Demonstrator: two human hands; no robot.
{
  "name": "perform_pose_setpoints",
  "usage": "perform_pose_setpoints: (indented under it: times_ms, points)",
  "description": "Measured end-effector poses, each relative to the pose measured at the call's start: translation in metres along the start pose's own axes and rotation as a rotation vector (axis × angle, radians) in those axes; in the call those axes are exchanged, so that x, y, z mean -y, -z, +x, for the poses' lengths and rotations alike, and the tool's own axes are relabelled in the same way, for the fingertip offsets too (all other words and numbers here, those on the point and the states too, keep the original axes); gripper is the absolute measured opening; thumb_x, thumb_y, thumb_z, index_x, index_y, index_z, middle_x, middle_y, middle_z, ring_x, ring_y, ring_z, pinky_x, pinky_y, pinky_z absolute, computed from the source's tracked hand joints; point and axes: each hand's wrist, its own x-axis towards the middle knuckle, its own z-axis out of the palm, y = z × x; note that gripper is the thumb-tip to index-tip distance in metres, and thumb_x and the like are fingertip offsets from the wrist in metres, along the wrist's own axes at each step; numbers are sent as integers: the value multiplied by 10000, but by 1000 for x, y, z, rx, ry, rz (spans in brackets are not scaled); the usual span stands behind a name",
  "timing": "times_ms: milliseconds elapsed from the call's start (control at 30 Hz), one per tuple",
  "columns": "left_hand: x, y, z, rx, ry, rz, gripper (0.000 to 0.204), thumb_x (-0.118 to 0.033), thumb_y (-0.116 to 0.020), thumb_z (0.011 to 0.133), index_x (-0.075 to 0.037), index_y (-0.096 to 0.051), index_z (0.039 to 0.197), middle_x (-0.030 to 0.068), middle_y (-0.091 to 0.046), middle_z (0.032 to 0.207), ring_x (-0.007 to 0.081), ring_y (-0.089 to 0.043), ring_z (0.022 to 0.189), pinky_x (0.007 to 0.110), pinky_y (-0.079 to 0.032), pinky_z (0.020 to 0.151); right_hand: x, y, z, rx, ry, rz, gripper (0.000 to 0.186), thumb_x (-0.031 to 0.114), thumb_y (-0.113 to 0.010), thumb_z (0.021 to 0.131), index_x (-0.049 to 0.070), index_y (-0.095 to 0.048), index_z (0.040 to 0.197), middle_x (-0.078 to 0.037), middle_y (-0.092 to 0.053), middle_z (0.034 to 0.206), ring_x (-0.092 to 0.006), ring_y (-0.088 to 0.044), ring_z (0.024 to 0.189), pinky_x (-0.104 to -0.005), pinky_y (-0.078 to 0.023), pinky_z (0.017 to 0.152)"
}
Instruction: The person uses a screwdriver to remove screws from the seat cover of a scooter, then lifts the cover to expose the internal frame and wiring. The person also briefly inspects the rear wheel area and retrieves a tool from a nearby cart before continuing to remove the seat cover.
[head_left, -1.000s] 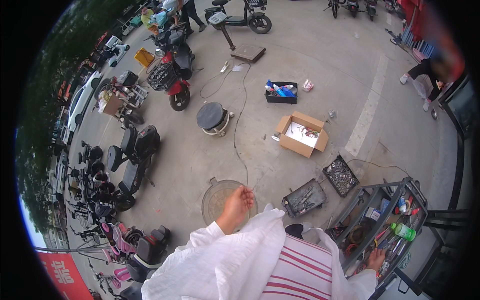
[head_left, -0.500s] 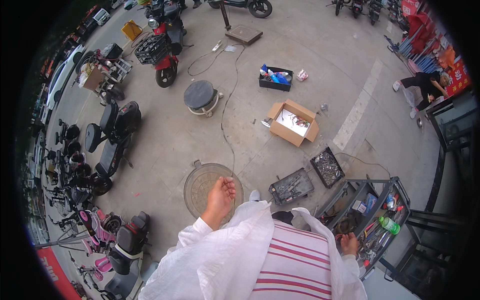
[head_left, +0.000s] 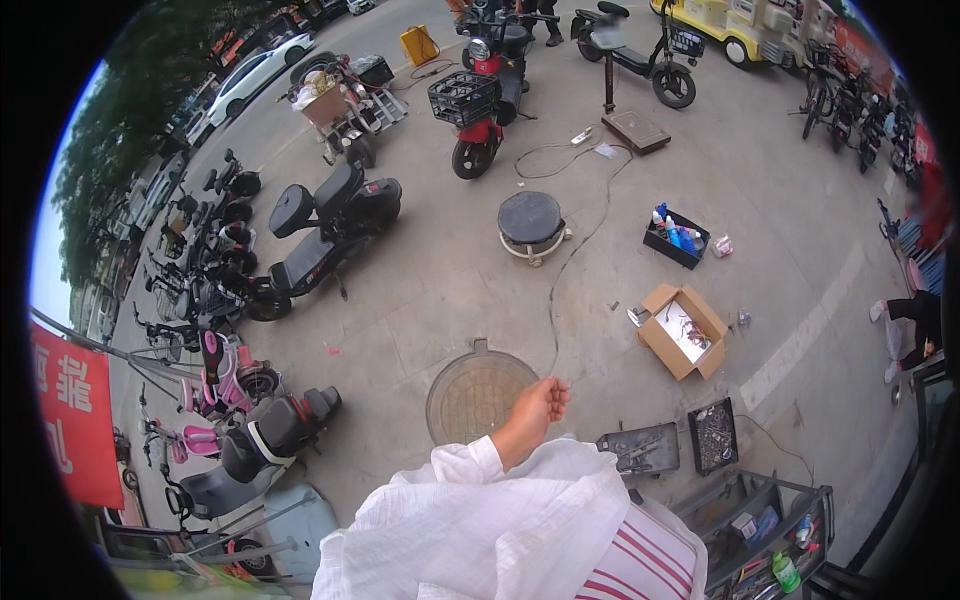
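My left hand is raised in front of my body, its fingers curled in. Whatever may be inside the fingers is hidden or too small to name. Below it, the round manhole cover lies in the pavement, and a thin dark cable runs along the ground past the hand. A loose white sleeve covers my left arm, over a striped garment. My right hand does not show in the picture.
A grey tool cart stands at lower right, near a tray of tools and a tray of metal parts. Beyond are an open cardboard box, a black bottle box and a round stool. Scooters line the left.
The view has swung left, so the scene has shifted right and a red banner shows at left. My right hand, earlier beside the tool cart, has left view. My left hand stays raised, fingers curled.
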Motion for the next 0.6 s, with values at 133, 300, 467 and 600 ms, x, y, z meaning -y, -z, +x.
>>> perform_pose_setpoints:
  times_ms: [133,300,467,600]
  points:
    - [6,-5,-13,-3,-21,-6,316,-309,-381,1019,-77,-588,963,13,-585,833,123,-533,726,274,-447,682,11,-12,-12,82,90,-60,232,301,-554,947,102,-583,1061,-12,-609,860,-126,-601,698,-260,-485,536]
    - [40,-19,-40,-6,33,13,310,-307,-392,1012,-74,-588,952,14,-586,826,132,-533,723,282,-446,688,0,15,-25,111,181,-98,223,289,-552,951,93,-576,1056,-16,-598,839,-123,-590,663,-261,-476,516]
    - [75,-58,-52,130,112,58,293,-320,-426,998,-82,-591,953,12,-592,820,145,-539,722,298,-448,690,-71,69,-19,95,216,286,226,274,-542,960,73,-570,1060,-30,-598,836,-122,-590,642,-249,-463,488]
    - [94,-54,-64,168,91,82,297,-375,-445,993,-116,-585,955,4,-586,807,144,-546,709,294,-445,647,-112,79,-24,-22,41,-3,288,277,-542,947,18,-594,1060,-79,-625,845,-183,-616,683,-316,-505,554]
